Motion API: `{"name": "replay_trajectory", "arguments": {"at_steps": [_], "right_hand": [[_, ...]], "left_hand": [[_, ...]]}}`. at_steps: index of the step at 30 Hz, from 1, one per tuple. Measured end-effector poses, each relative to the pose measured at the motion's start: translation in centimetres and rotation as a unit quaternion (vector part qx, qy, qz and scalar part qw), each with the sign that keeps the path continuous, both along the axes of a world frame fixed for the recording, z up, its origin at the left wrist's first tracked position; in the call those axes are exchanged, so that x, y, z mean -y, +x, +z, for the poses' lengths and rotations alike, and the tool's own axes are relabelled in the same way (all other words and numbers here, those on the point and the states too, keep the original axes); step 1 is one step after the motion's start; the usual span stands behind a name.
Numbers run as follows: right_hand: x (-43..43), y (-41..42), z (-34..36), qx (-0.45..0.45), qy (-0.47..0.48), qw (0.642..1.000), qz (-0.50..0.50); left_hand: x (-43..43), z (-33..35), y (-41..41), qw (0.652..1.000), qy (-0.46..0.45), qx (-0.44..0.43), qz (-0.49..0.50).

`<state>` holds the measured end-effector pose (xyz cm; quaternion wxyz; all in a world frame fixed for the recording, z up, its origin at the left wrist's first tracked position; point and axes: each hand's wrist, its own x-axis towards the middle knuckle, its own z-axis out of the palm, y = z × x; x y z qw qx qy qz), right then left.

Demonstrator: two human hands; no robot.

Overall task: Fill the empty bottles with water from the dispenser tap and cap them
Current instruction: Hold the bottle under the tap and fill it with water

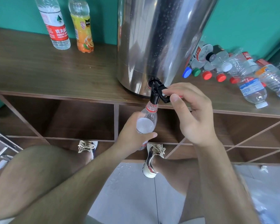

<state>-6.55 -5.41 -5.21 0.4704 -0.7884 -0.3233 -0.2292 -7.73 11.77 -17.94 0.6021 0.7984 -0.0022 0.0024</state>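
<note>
Filling a clear bottle (146, 120) at the centre of the frame, a person looks down on their own hands. The left hand (131, 135) grips the bottle's body, fingers and thumb curled round it. It holds the open, red-ringed neck directly beneath the black tap (154, 92), which juts from the foot of a tall steel dispenser (160, 38) at upper centre. The right hand (192, 117) pinches the tap's lever (166, 99) between forefinger and thumb, its other fingers curled in. Water seems to stand high in the bottle, though the stream itself is too fine to make out.

Two upright bottles (55, 25) stand at upper left on the wooden counter (55, 70). A heap of empty bottles (225, 65), most with coloured caps, lies at upper right.

The step in hand is filling. The next move probably calls for letting go of the lever before the bottle overflows, then capping the bottle.
</note>
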Motion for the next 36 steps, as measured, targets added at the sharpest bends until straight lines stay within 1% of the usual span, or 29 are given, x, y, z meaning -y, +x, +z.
{"name": "replay_trajectory", "arguments": {"at_steps": [12,26,36], "right_hand": [[0.54,-0.35,-0.08,-0.026,0.020,0.999,0.020],[0.39,-0.48,0.02,-0.016,0.021,0.999,0.022],[0.37,-0.34,-0.12,-0.036,0.029,0.998,0.036]], "left_hand": [[-0.01,-0.46,-0.12,1.000,-0.007,-0.016,0.004],[-0.09,-0.41,0.15,1.000,-0.008,-0.008,0.001],[-0.03,-0.47,0.27,1.000,-0.004,-0.015,0.000]]}}
